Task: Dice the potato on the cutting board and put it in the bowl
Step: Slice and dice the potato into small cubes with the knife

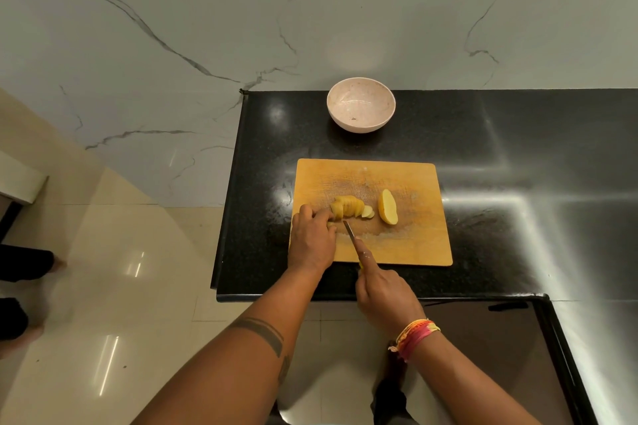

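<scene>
Head view: the left hand (312, 238) pinches the sliced potato half (348, 206), whose slice row runs left-right. The right hand (385, 297) grips the knife (349, 229), tip pointing away toward the slices.

Sliced potato (348, 207) (one half whole) on cutting board (414, 241); bowl (360, 103) behind.

No readable text, labels, brands, numbers or signs anywhere: none on the cutting board (374, 214), bowl (360, 103) or counter (518, 166).

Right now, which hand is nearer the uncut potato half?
Right. The right hand holds the knife at the board's near edge below the half; the left hand grips the sliced half farther left.
</scene>
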